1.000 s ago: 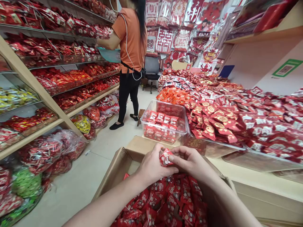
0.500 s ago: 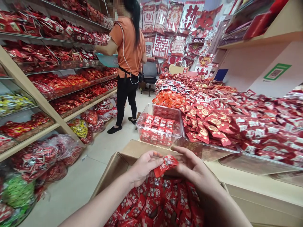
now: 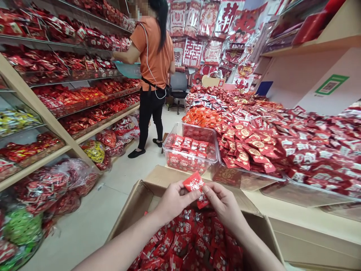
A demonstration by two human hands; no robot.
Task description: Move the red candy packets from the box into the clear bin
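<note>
Both hands occupied. Your left hand (image 3: pixel 175 199) pinches the printed red sachet (image 3: pixel 194 182), thumb across its front; your right hand (image 3: pixel 222 199) grips its right side. Sachet sits between your hands, above the open cardboard box (image 3: pixel 132 209). Loose red sachets (image 3: pixel 183 239) lie in it, below your hands. Clear plastic bin (image 3: pixel 215 150) with similar packets is just beyond them. Desk (image 3: pixel 299 215) runs right of your right hand. Co-worker (image 3: pixel 156 52) stands well past your left.

Left hand (image 3: pixel 173 201) and right hand (image 3: pixel 224 203) both pinching one little red packet (image 3: pixel 194 181) mid-frame, right above an open cardboard box (image 3: pixel 131 214) of similar packets (image 3: pixel 183 241). I can see someone in orange (image 3: pixel 156 52) by the shelves (image 3: pixel 42 107), upper left.
</note>
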